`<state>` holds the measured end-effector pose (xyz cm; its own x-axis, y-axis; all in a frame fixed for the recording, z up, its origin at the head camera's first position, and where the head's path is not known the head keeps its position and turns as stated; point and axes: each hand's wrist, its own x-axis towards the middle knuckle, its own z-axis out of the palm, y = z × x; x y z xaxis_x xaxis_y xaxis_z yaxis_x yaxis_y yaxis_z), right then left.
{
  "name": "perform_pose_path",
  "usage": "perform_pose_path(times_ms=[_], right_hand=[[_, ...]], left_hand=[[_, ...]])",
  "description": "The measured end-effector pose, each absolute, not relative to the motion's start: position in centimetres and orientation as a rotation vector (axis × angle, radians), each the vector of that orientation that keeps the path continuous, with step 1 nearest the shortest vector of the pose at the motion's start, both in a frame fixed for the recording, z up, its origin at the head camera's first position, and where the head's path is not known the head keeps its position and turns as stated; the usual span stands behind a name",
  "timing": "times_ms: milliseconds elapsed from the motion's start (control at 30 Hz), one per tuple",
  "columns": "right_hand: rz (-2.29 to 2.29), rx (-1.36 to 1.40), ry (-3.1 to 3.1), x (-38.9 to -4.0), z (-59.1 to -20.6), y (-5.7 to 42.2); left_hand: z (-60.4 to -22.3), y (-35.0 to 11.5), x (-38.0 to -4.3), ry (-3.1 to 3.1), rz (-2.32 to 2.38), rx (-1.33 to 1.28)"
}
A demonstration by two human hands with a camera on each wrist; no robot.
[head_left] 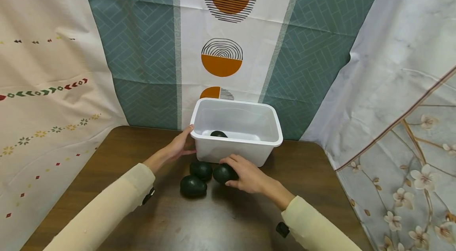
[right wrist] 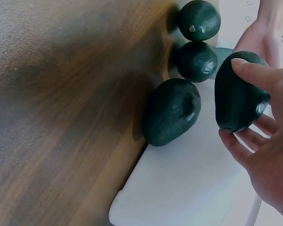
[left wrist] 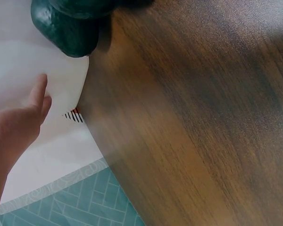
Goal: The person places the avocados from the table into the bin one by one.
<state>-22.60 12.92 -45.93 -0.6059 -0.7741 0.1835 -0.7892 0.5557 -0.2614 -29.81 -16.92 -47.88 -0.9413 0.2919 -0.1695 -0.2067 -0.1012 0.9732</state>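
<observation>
Step in hand, by judgement: lifting. The right hand (head_left: pixel 248 175) grips one avocado (head_left: pixel 223 174) before the white bin (head_left: pixel 213 150); the left hand (head_left: pixel 175 146), fingers extended, touches the bin's left end. Further avocados (head_left: pixel 193 187) lie on the bench (head_left: pixel 142 227). Next move probably requires clearing the bin's near rim.
</observation>
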Motion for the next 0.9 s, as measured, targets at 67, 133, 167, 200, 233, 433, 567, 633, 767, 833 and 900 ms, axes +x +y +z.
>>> perform_pose_path(times_ms=[67,133,167,200,233,433,567,633,767,833,900], right_hand=[[0.503,1.36,-2.736,-22.6,-45.6,12.9],[0.51,1.352,-2.737,-22.6,-45.3,12.9],[0.511,1.347,-2.738,-22.7,-45.2,12.9],[0.509,1.342,-2.736,-22.7,-45.0,12.9],[0.507,1.338,-2.734,-22.7,-44.9,12.9],[0.514,1.305,-2.722,-23.0,-44.1,13.0],[0.538,1.295,-2.712,-23.2,-43.9,13.1],[0.549,1.295,-2.707,-23.3,-43.8,13.2],[0.549,1.296,-2.691,-23.4,-43.6,13.2],[0.549,1.297,-2.675,-23.5,-43.6,13.2],[0.551,1.295,-2.663,-23.5,-43.5,13.2]], left_hand=[[-47.8,-16.9,-29.8,1.852,2.106,0.095],[-47.7,-16.9,-29.8,1.868,2.093,0.108],[-47.7,-16.9,-29.8,1.872,2.09,0.111],[-47.7,-16.9,-29.8,1.876,2.087,0.115],[-47.7,-16.9,-29.7,1.88,2.082,0.12],[-47.8,-16.8,-29.6,1.875,2.079,0.13],[-47.9,-16.8,-29.6,1.875,2.079,0.139],[-47.9,-16.8,-29.6,1.872,2.084,0.134],[-47.7,-16.8,-29.5,1.867,2.095,0.105],[-47.7,-16.8,-29.6,1.868,2.097,0.09],[-47.7,-16.7,-29.6,1.866,2.099,0.077]])
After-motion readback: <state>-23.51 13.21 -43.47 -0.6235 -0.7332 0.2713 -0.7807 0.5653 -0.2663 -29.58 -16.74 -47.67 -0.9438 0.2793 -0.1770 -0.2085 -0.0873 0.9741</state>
